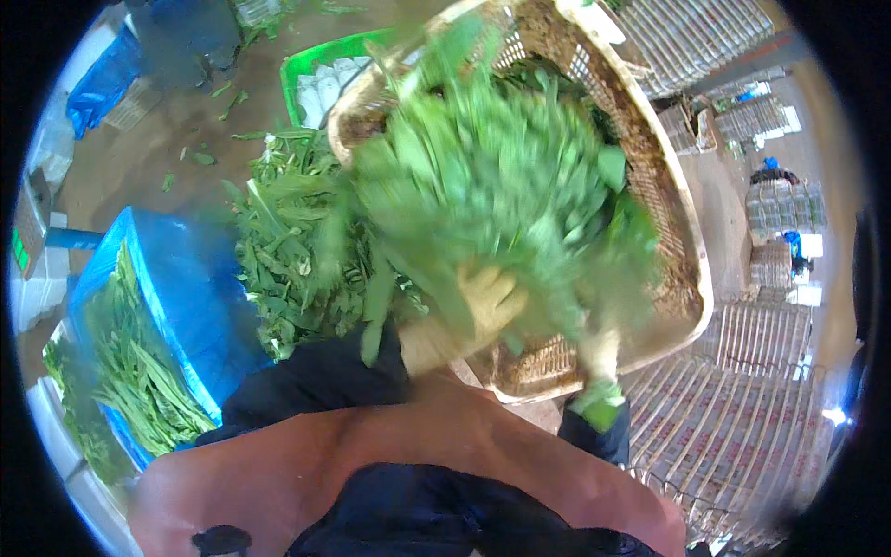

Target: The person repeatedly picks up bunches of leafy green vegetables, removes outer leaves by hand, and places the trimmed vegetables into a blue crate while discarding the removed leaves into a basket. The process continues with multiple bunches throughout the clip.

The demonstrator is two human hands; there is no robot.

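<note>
A large bunch of long-leafed greens (487, 167), blurred by motion, is held over a big cream plastic basket (686, 230). The basket is tilted and its inner walls are caked with brown dirt. At the near end of the bunch, my left hand (491, 299), in a pale yellow glove, has its fingers curled around the greens. My right hand (600, 351), gloved too, is at the bunch's right side, smeared and partly covered by leaves. One loose leaf (600, 409) lies against my right wrist. Beside the basket's left rim is a heap of leafy greens (299, 257).
A blue plastic-lined container (191, 278) of greens (150, 369) stands at the left. A green crate (299, 76) with pale wrapped items is behind the heap. Slatted crates (731, 418) stand at right. Leaf scraps (203, 159) litter the floor.
</note>
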